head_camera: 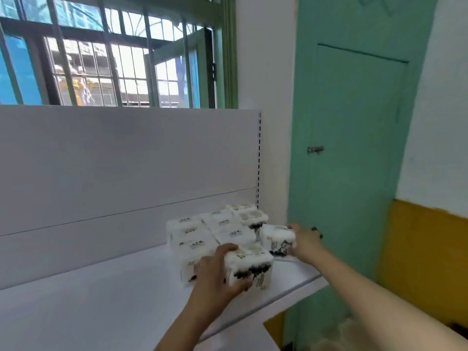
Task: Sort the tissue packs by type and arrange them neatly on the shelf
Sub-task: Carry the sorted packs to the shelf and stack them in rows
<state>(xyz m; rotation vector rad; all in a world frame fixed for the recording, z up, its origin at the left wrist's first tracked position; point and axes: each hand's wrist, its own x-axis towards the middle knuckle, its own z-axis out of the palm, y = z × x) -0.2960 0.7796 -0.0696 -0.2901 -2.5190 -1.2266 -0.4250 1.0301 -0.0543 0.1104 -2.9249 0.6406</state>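
Several white tissue packs with black ink-style print stand grouped on the white shelf [101, 300], near its right end. My left hand [215, 277] grips the nearest pack [253, 267] from its left side, at the front of the group. My right hand [304, 239] holds another pack [277, 239] at the shelf's right edge, fingers curled round its right side. Behind them, the stacked packs [215, 229] sit in rows against the shelf's back panel.
The shelf's white back panel [126, 160] rises behind the packs, with a slotted upright [258, 158] at its right end. A green door [354, 148] stands just to the right. A barred window [101, 51] is above. The left part of the shelf is bare.
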